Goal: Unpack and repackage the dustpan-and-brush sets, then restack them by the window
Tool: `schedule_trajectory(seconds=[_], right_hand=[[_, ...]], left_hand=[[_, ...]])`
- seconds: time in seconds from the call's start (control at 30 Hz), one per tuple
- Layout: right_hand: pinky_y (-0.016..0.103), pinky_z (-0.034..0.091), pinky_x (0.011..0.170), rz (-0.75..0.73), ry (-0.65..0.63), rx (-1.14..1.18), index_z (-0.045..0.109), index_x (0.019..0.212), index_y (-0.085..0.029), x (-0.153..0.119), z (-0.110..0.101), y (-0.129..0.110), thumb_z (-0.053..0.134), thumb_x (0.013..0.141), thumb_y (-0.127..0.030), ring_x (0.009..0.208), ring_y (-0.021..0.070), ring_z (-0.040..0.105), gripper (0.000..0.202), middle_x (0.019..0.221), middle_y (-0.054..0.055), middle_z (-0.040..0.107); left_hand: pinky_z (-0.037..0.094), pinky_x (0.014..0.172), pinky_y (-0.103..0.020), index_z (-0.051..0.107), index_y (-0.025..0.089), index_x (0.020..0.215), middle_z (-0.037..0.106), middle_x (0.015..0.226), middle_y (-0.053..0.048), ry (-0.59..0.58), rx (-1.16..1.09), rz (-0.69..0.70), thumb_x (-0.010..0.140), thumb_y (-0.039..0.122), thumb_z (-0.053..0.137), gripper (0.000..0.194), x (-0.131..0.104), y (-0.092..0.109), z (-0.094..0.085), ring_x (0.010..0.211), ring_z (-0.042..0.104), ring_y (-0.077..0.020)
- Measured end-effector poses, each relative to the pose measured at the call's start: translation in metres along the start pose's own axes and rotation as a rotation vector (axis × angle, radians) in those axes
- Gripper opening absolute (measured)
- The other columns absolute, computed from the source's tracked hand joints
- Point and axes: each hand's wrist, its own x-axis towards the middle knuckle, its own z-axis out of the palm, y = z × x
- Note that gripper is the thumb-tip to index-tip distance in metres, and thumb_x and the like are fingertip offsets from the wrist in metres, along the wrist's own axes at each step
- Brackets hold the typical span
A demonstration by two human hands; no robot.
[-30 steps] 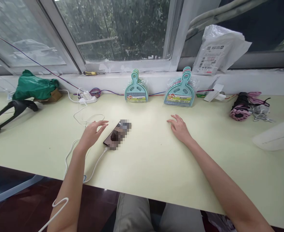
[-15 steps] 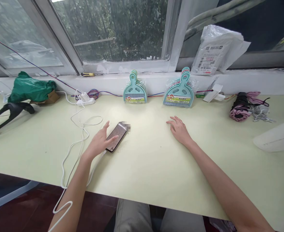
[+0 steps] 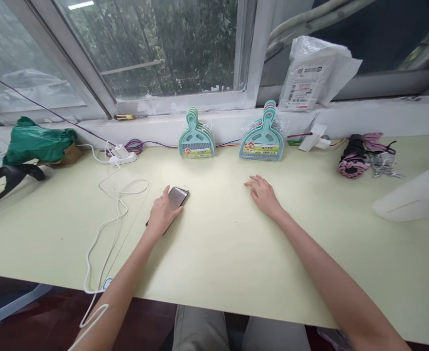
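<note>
My left hand (image 3: pixel 161 213) lies over the lower half of a smartphone (image 3: pixel 178 197) on the table. Its thumb is along the phone's right edge and its fingers along the left, gripping it from above. The upper screen shows past the fingers; the lower end is mostly hidden. Near the table's middle, my right hand (image 3: pixel 261 193) rests palm down, fingers spread a little and holding nothing. Behind the hands, a smaller dustpan pack (image 3: pixel 196 141) and a larger one (image 3: pixel 261 141), both teal and in clear wrap, lean against the wall.
A white charging cable (image 3: pixel 107 222) loops left of the phone and crosses my left forearm. Further left are a power strip (image 3: pixel 123 158), a green plastic bag (image 3: pixel 35 141) and a black object (image 3: pixel 13 180). At right lie a folded umbrella (image 3: pixel 352 161), keys (image 3: pixel 382 163) and a white cylinder (image 3: pixel 408 197).
My left hand has moved right and closed around the phone, covering its lower part. The right hand keeps its pose. The view has shifted slightly.
</note>
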Motion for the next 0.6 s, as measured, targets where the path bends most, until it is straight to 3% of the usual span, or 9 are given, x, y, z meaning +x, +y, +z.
schedule_trajectory(seconds=[0.23, 0.43, 0.53, 0.6], right_hand=[[0.044, 0.031, 0.108, 0.009, -0.005, -0.008, 0.058, 0.118, -0.022, 0.001, 0.0, -0.001, 0.037, 0.086, -0.014, 0.137, 0.0233, 0.032, 0.039, 0.139, 0.008, 0.048], [0.043, 0.03, 0.108, 0.018, -0.001, 0.004, 0.054, 0.124, -0.021, 0.001, 0.0, -0.004, 0.036, 0.087, -0.013, 0.136, 0.0219, 0.034, 0.042, 0.138, 0.008, 0.05], [0.042, 0.028, 0.11, 0.026, -0.001, 0.018, 0.053, 0.125, -0.02, 0.002, 0.0, -0.006, 0.037, 0.087, -0.012, 0.136, 0.021, 0.034, 0.043, 0.138, 0.008, 0.05], [0.042, 0.027, 0.11, 0.034, -0.002, 0.03, 0.051, 0.127, -0.02, 0.002, -0.001, -0.008, 0.038, 0.086, -0.012, 0.136, 0.0208, 0.034, 0.044, 0.138, 0.008, 0.05]], left_hand=[[0.044, 0.08, -0.036, 0.038, 0.02, 0.121, 0.065, 0.104, -0.011, 0.085, -0.075, -0.09, 0.068, 0.049, 0.066, 0.066, 0.036, -0.024, 0.005, 0.095, 0.061, -0.0305], [0.043, 0.085, -0.037, 0.036, 0.016, 0.125, 0.063, 0.11, -0.016, 0.068, -0.084, -0.159, 0.07, 0.05, 0.065, 0.071, 0.077, -0.052, 0.005, 0.104, 0.059, -0.0328], [0.037, 0.096, -0.044, 0.038, 0.015, 0.13, 0.052, 0.129, -0.022, 0.062, -0.031, -0.144, 0.072, 0.055, 0.061, 0.074, 0.095, -0.05, 0.007, 0.122, 0.047, -0.0377], [0.031, 0.102, -0.047, 0.04, 0.015, 0.131, 0.039, 0.143, -0.022, 0.126, -0.035, -0.135, 0.075, 0.058, 0.055, 0.072, 0.112, -0.039, 0.009, 0.131, 0.036, -0.0385]])
